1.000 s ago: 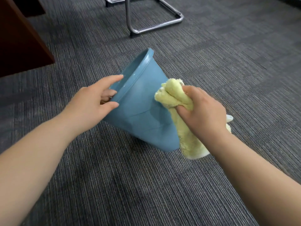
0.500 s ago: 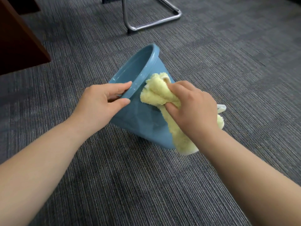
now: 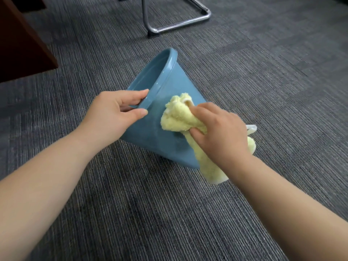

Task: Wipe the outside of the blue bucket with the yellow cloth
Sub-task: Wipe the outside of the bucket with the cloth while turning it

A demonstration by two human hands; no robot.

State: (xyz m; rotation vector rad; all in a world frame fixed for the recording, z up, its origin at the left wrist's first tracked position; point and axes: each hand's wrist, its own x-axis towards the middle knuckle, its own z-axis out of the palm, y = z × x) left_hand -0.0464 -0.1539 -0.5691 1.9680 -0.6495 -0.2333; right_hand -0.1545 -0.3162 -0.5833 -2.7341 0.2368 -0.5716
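The blue bucket (image 3: 175, 83) lies tilted on the grey carpet, its open mouth facing left and away from me. My left hand (image 3: 113, 113) grips the near part of its rim, fingers inside and thumb on the outer wall. My right hand (image 3: 220, 132) is closed on the bunched yellow cloth (image 3: 178, 117), which presses against the bucket's outer side just below the rim. A loose end of the cloth hangs down past the bucket's base to the carpet. A white loop of the cloth shows behind my right hand.
A chrome chair frame (image 3: 178, 25) stands on the carpet beyond the bucket. A dark brown piece of wooden furniture (image 3: 20, 42) fills the upper left corner. Grey carpet (image 3: 150, 213) lies all around the bucket.
My right hand has slid the cloth leftward and down along the bucket's outer wall, toward the rim and my left hand. The left hand keeps its grip on the rim.
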